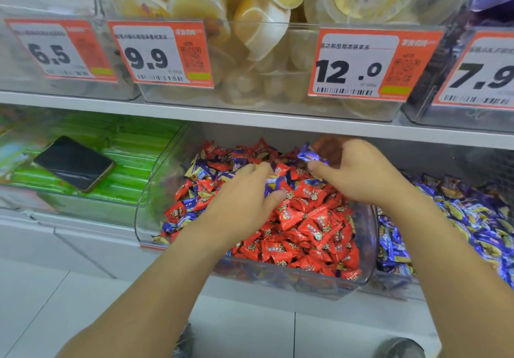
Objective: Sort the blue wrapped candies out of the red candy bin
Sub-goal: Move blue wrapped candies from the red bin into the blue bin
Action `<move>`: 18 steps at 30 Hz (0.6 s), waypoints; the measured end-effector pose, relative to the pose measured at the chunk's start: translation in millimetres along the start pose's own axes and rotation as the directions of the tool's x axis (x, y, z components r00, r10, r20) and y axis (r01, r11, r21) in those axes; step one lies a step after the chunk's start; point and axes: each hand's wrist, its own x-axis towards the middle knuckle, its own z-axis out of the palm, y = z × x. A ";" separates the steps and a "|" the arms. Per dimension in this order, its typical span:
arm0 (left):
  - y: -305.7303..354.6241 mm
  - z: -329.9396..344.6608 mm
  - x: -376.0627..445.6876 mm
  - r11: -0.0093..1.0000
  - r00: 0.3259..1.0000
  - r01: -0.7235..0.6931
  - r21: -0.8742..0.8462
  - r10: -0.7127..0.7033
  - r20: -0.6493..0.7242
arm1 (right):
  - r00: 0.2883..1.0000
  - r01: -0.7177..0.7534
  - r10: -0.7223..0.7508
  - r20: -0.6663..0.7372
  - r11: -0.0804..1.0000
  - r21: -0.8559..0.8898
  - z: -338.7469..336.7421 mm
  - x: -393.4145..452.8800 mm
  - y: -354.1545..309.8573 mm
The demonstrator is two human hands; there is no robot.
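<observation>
A clear plastic bin (147, 207) on the lower shelf holds a heap of red wrapped candies (311, 226) with blue wrapped candies (192, 215) mixed in, mostly at its left and back. My right hand (358, 171) is raised over the back of the bin and pinches a blue candy (308, 155) between thumb and fingers. My left hand (244, 190) lies on the heap with its fingers curled round a blue candy (271, 185) under them.
To the right stands a bin full of blue candies (459, 218). To the left, a black phone (73, 162) lies on a bin of green packets (130, 148). The shelf above carries jelly cups (250, 23) and price tags close over my hands.
</observation>
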 end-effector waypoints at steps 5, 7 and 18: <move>-4.9 -4.0 5.1 0.998 0.999 0.036 0.046 -0.036 -0.010 | 0.996 0.082 -0.081 0.031 0.996 -0.041 -1.3 -5.2 -6.2; -6.5 -8.7 5.3 0.998 0.998 0.063 0.025 -0.063 -0.032 | 0.990 0.131 -0.127 0.062 0.988 -0.083 2.5 -6.7 -10.7; -23.5 -21.8 20.5 0.928 0.931 0.324 -0.186 -0.348 -0.112 | 0.989 0.050 -0.042 0.138 0.997 -0.054 6.2 -11.0 -8.4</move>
